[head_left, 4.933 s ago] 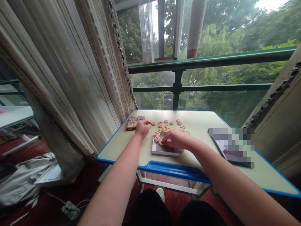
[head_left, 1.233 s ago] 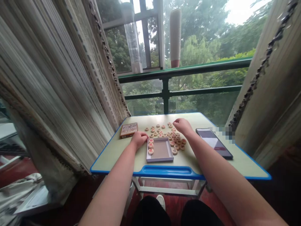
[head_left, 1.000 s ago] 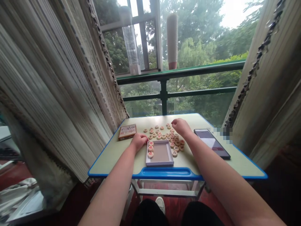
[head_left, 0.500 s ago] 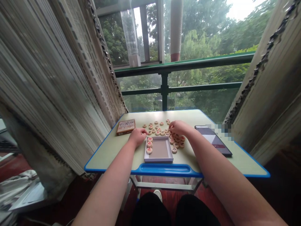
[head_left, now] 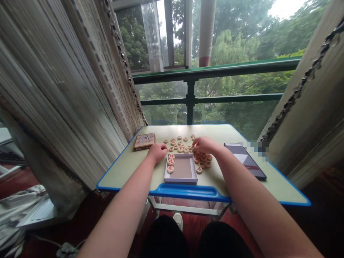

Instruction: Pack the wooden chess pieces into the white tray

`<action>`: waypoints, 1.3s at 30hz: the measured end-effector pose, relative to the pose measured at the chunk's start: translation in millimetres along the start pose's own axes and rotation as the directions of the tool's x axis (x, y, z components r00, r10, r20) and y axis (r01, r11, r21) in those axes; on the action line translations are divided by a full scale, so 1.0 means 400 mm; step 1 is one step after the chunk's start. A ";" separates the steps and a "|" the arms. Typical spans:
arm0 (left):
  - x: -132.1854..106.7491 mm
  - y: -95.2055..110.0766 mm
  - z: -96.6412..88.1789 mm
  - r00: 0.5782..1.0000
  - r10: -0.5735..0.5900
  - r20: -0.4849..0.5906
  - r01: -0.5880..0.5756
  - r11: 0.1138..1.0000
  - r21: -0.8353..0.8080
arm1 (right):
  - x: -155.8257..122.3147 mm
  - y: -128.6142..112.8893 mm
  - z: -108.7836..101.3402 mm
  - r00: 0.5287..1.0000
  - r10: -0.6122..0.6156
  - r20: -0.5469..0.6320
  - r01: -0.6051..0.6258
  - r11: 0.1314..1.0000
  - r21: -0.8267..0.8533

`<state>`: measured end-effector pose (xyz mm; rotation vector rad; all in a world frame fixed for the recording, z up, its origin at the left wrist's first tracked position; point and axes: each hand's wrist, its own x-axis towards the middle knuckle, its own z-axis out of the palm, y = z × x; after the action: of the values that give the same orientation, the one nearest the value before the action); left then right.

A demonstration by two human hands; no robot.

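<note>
Round wooden Chinese chess pieces [head_left: 180, 149] with red and dark characters lie scattered over the middle of the desk. A shallow open box [head_left: 185, 180] stands in front of them, with three red-marked pieces [head_left: 170, 162] in a column along its left side. My left hand [head_left: 158, 152] is closed beside the box's far left corner; whatever its curled fingers hold, if anything, is hidden. Over at the right, my right hand [head_left: 204, 145] reaches into the pieces, fingers bent down and drawn together at a piece. Its palm partly covers the heaped pieces [head_left: 202, 159] right of the box.
A printed box lid [head_left: 144, 141] lies at the desk's far left. To the right, a dark tablet or large phone [head_left: 245, 161] lies beside my right forearm. The desk [head_left: 126, 172] has a blue rim and a blue front tray [head_left: 188, 191]. Behind it runs a green railing [head_left: 217, 74].
The view has shifted slightly. My left hand's fingers look more tightly curled, still by the box corner. My right hand stays at the pieces; the three pieces in the box have not moved.
</note>
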<state>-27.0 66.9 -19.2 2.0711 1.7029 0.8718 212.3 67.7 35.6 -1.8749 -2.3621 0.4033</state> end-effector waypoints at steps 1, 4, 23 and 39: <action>-0.001 0.000 0.000 1.000 0.006 -0.007 -0.005 1.000 0.011 | 0.002 -0.001 0.002 1.000 0.000 -0.014 0.000 1.000 -0.008; -0.003 -0.001 0.001 0.999 0.016 -0.035 -0.014 0.998 0.055 | 0.003 -0.003 0.007 0.998 -0.025 -0.054 0.023 0.999 -0.043; 0.003 -0.009 0.003 0.999 -0.021 -0.045 0.022 1.000 0.019 | 0.010 -0.021 0.034 0.978 -0.179 -0.109 0.183 0.983 0.026; 0.007 -0.014 0.007 0.996 -0.055 -0.068 0.053 0.998 -0.036 | 0.008 -0.044 0.036 0.980 -0.162 -0.119 0.194 0.609 0.769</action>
<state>-29.0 71.2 -24.0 1.9848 1.7581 0.9595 191.4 65.2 26.3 -1.1886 -1.8207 1.1372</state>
